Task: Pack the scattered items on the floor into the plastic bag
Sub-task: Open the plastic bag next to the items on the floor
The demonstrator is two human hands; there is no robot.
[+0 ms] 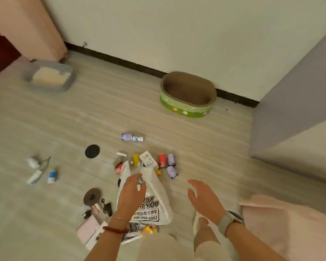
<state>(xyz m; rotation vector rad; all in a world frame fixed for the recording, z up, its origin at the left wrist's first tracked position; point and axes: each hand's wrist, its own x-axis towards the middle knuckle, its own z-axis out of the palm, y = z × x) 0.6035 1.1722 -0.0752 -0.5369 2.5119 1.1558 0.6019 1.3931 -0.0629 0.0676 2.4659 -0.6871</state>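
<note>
Reaching over the white printed plastic bag [154, 196], the left hand [131, 193] seems to grasp its handle; the right hand [203, 197] hovers released. Next: fetch the far red can [162, 160].

Head-high view, downward onto floor [83, 113]

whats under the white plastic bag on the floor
At the near edge of the white plastic bag, a yellow toy and dark printed packets stick out from beneath. Whatever else lies under it is covered by the bag and the left hand.
</note>
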